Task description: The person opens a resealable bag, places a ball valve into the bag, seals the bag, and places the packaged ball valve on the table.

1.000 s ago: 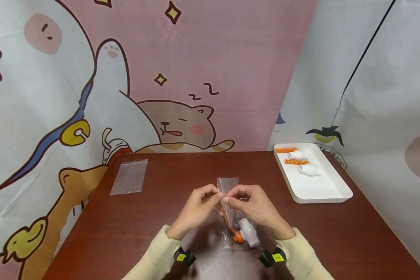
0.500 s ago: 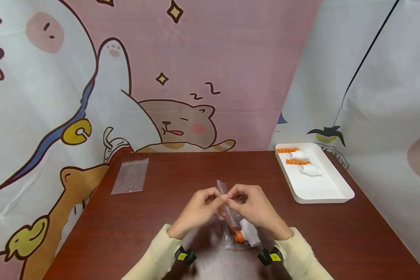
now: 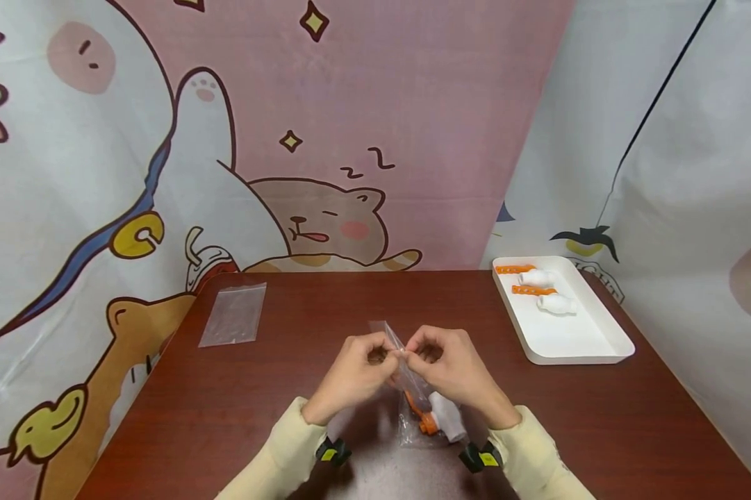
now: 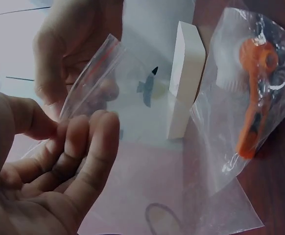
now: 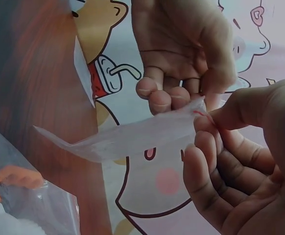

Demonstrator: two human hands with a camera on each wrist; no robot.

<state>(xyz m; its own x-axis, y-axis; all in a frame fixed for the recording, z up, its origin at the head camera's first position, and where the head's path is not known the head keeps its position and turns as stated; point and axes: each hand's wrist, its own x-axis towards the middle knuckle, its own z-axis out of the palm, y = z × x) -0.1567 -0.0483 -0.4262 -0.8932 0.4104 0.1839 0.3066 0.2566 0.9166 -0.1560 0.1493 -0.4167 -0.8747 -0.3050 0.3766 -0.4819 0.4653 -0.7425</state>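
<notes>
A clear zip bag [image 3: 415, 380] is held up at its mouth between my two hands, in the middle of the table. Thumb and fingers of my left hand [image 3: 355, 373] pinch the zip edge. Close beside them, my right hand [image 3: 461, 369] pinches the same edge; a red line [image 5: 201, 113] along it shows in the right wrist view. Low in the bag lie a white pipe-shaped plastic part [image 3: 448, 418] and an orange plastic handle [image 4: 254, 105] with a ringed end. The bag's lower end is at the tabletop. Hand and plastic partly hide the handle in the head view.
Another clear zip bag [image 3: 233, 314] lies flat at the table's back left. A white tray [image 3: 590, 340] at the back right holds orange strips [image 3: 533, 290] and white plastic parts [image 3: 556, 304]. A printed cloth [image 3: 450, 139] hangs behind the table [image 3: 300, 312].
Both hands keep their pinch at the bag's mouth. The bag's upper end has turned and leans further left, with the fingers shifting slightly along its edge.
</notes>
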